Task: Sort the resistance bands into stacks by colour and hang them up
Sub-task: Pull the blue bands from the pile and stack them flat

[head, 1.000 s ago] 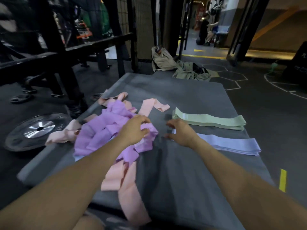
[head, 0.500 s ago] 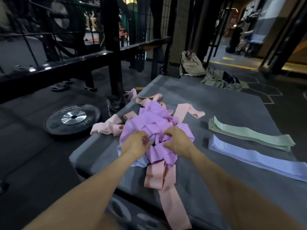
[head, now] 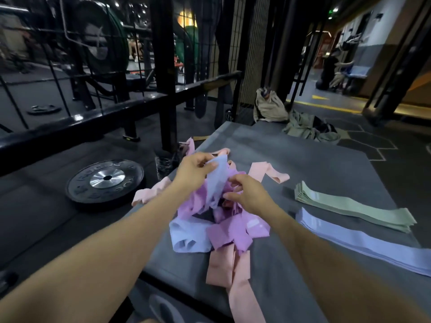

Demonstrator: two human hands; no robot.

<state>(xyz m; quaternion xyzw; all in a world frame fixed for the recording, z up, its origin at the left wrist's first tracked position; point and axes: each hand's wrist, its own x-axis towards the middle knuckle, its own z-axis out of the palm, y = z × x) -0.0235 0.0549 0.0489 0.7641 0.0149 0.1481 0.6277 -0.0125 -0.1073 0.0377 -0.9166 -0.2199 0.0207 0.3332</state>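
- Currently a pale blue band (head: 215, 180) is pinched at its top end by the left hand (head: 194, 173), fingers curled round the fabric, and is held lifted above the mixed pile (head: 217, 220).
- Right hand (head: 247, 194) is held at the pile's right side, thumb and fingers loosely bent toward the purple bands (head: 233, 231); whether anything is actually gripped there cannot be told.
- Bands look thin, soft, floppy, v. light; they drape and fold under own weight, so judged easy to lift but prone to tangling w/ neighbours.
- Best taken at a free end or loop edge, w/ the pile pressed down by the other hand so only one colour is drawn out.
- Sorted already on the bench (head: 314, 164): green stack (head: 349, 203) and pale blue stack (head: 363, 241), laid flat side by side, right of the pile.
- Pink bands (head: 229, 273) are trailing over the near bench edge; some slip risk is judged there.
- Hanging is not yet begun.
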